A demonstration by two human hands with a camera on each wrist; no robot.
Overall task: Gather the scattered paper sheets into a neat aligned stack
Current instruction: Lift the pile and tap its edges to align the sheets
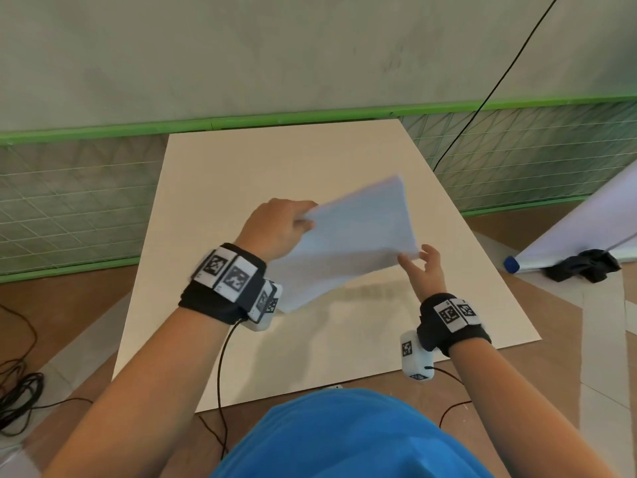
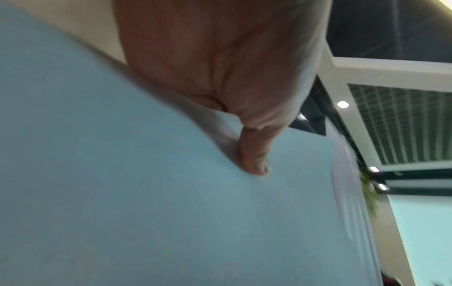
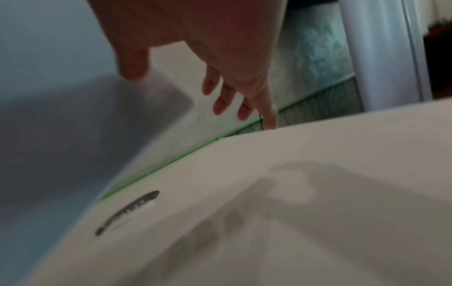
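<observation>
A stack of white paper sheets [image 1: 351, 243] hangs tilted in the air above a cream board [image 1: 275, 160] that lies on the floor. My left hand [image 1: 300, 220] grips the stack at its left edge. In the left wrist view one finger [image 2: 254, 164] of my left hand [image 2: 220, 77] presses on the paper sheets [image 2: 171, 212]. My right hand [image 1: 418, 262] is at the stack's near right corner with its fingers [image 3: 220, 104] spread. The paper sheets [image 3: 61, 116] sit beside its thumb; I cannot tell whether they touch. No loose sheets lie on the board [image 3: 318, 193].
A green-framed mesh fence [image 1: 69, 201] runs behind the board. A black cable [image 1: 482, 105] hangs at the back right. A rolled white sheet with a blue cap [image 1: 512, 263] and a black cloth [image 1: 582, 265] lie at the right. Cables [image 1: 20, 391] lie coiled at the left.
</observation>
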